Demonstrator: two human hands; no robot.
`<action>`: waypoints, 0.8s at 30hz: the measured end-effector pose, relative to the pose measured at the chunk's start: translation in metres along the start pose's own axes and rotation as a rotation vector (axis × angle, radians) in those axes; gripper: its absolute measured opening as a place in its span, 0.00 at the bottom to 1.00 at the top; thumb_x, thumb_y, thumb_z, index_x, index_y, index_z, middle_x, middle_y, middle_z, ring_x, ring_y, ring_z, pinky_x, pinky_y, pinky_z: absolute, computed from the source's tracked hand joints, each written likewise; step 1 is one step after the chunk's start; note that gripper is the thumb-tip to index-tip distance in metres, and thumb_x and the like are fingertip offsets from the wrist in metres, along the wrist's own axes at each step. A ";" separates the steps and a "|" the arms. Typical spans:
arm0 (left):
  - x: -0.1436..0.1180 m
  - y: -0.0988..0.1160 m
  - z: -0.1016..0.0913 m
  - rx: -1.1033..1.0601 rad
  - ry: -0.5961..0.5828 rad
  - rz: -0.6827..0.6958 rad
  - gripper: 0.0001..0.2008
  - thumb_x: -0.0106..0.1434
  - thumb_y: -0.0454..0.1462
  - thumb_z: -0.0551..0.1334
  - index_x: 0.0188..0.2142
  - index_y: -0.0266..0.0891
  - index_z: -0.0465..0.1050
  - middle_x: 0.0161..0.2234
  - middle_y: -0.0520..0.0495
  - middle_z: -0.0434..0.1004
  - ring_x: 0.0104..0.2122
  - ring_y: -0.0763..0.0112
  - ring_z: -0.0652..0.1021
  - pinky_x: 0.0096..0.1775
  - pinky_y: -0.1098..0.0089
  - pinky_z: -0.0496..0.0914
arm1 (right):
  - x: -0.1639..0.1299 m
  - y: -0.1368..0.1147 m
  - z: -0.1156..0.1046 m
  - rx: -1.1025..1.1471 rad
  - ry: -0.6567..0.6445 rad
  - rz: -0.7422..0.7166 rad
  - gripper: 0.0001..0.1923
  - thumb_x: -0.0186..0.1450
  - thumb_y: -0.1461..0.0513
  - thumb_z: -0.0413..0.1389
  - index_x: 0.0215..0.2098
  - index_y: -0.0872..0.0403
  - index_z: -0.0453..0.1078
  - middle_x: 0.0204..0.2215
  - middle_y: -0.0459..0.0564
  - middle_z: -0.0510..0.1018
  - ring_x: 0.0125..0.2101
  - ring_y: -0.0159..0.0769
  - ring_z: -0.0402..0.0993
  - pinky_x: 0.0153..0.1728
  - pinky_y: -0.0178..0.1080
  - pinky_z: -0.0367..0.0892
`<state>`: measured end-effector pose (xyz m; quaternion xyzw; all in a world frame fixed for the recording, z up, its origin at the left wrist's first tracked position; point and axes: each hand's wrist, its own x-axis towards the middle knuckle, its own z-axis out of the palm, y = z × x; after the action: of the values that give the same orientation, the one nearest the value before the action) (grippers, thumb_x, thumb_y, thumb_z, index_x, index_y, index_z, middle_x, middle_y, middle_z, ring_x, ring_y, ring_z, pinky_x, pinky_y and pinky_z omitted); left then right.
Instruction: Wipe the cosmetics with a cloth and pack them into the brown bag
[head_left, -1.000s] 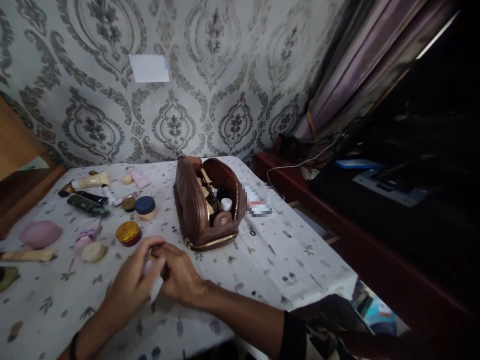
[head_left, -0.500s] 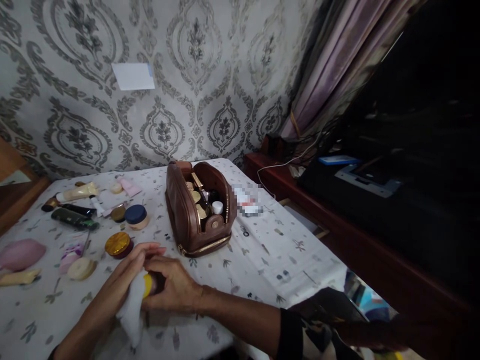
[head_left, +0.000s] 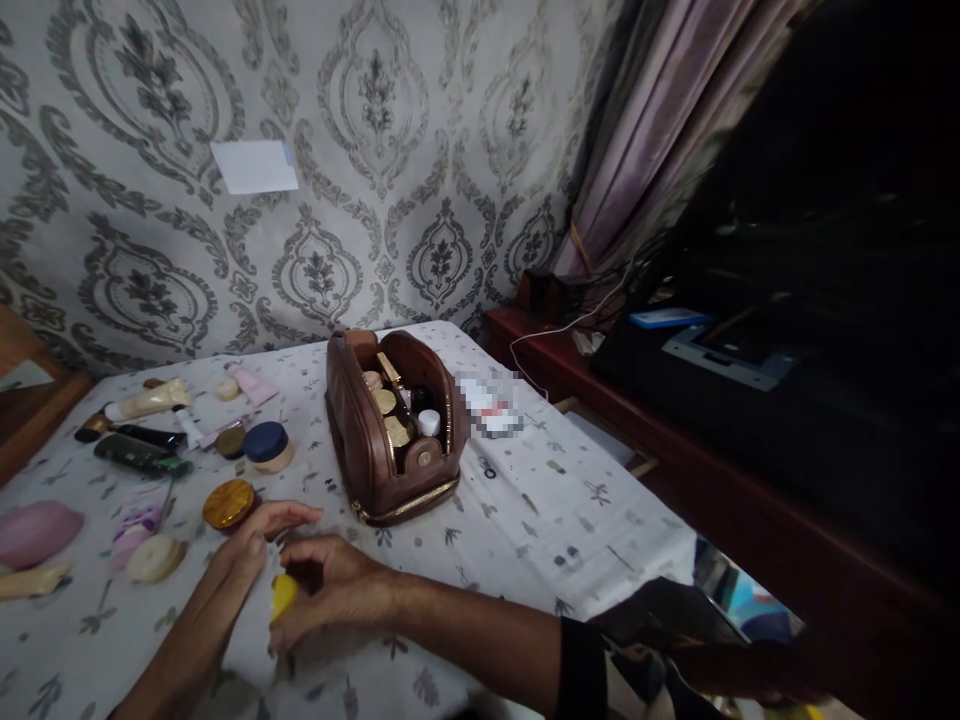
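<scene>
Close together near the table's front edge, my two hands work on a small yellow item (head_left: pixel 283 597), its shape mostly hidden by fingers. My left hand (head_left: pixel 236 572) is closed on a white cloth or wipe (head_left: pixel 251 640), which hangs below the palm. The fingers of my right hand (head_left: pixel 341 588) curl round the yellow item, pressed against the cloth. Just beyond my left fingers sits a round jar with a gold lid (head_left: pixel 229 503). Farther off stands an open brown cosmetic bag (head_left: pixel 394 440), holding several gold-topped containers and a white-capped bottle (head_left: pixel 429 423).
On the left lie a navy-lidded jar (head_left: pixel 267 445), a dark green tube (head_left: pixel 141 456), a cream tube (head_left: pixel 154 400), a pink sponge-like piece (head_left: pixel 39 532) and a round cream container (head_left: pixel 155 558). A dark red desk (head_left: pixel 540 345) with a cable borders the table's right side.
The yellow item has turned within my hands, showing more of its yellow face. Both hands have shifted slightly down and left in the picture, and the view has moved a little.
</scene>
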<state>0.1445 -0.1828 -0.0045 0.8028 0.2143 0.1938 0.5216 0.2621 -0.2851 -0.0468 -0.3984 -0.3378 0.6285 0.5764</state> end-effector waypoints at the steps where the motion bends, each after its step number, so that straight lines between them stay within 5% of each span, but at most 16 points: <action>1: 0.001 0.001 0.001 -0.009 0.003 0.003 0.29 0.66 0.57 0.47 0.45 0.41 0.77 0.47 0.40 0.79 0.51 0.50 0.76 0.55 0.52 0.69 | -0.002 -0.002 0.001 0.036 -0.013 0.040 0.32 0.29 0.52 0.75 0.28 0.54 0.69 0.27 0.40 0.73 0.26 0.28 0.69 0.30 0.33 0.65; 7: 0.008 -0.002 0.005 -0.014 0.169 -0.032 0.31 0.62 0.61 0.47 0.38 0.41 0.76 0.41 0.41 0.81 0.44 0.52 0.78 0.49 0.57 0.72 | -0.004 -0.013 0.007 0.226 0.146 0.023 0.33 0.25 0.57 0.76 0.28 0.57 0.72 0.25 0.40 0.74 0.26 0.26 0.66 0.31 0.32 0.60; 17: -0.008 -0.017 0.031 -0.007 0.379 0.098 0.25 0.66 0.56 0.51 0.54 0.44 0.64 0.54 0.42 0.72 0.52 0.56 0.73 0.52 0.59 0.68 | -0.001 -0.023 0.006 0.530 0.193 -0.003 0.31 0.31 0.59 0.77 0.33 0.58 0.76 0.24 0.42 0.77 0.23 0.24 0.68 0.31 0.32 0.61; 24: -0.005 -0.023 0.009 0.322 0.415 0.019 0.26 0.62 0.56 0.54 0.51 0.42 0.67 0.44 0.43 0.75 0.45 0.54 0.75 0.47 0.57 0.69 | 0.002 -0.023 0.005 0.565 0.241 0.012 0.31 0.32 0.61 0.77 0.33 0.59 0.75 0.26 0.43 0.78 0.25 0.25 0.71 0.33 0.32 0.63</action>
<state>0.1418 -0.1841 -0.0302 0.8205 0.3371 0.3226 0.3303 0.2679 -0.2809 -0.0241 -0.2961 -0.0767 0.6492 0.6964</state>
